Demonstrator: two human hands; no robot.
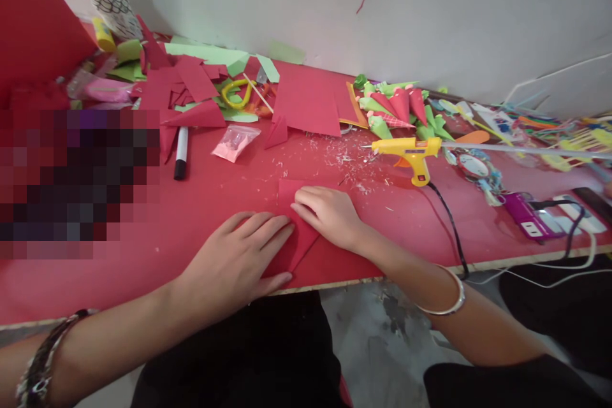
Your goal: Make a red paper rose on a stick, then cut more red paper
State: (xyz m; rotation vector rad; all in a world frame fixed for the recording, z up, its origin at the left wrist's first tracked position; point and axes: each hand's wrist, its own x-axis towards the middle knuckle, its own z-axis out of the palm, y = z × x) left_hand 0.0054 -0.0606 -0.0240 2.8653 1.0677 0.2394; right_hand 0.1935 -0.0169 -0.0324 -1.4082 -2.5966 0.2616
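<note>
A folded piece of red paper [300, 243] lies near the front edge of the red table, partly covered by both hands. My left hand [236, 255] rests flat on its left side, fingers stretched out and thumb apart. On the upper right part of the paper, my right hand [329, 215] presses down with its fingers bent and drawn together near the thumb. A dark slanting line of an edge or fold runs below the right hand. The fingertips of the right hand partly hide the paper under them.
A yellow glue gun [408, 156] lies to the right, its black cord hanging over the edge. Behind are red and green paper cones [399, 105], red sheets [306, 102], yellow scissors [238, 94] and a marker [181, 153]. A purple power strip [530, 217] sits far right.
</note>
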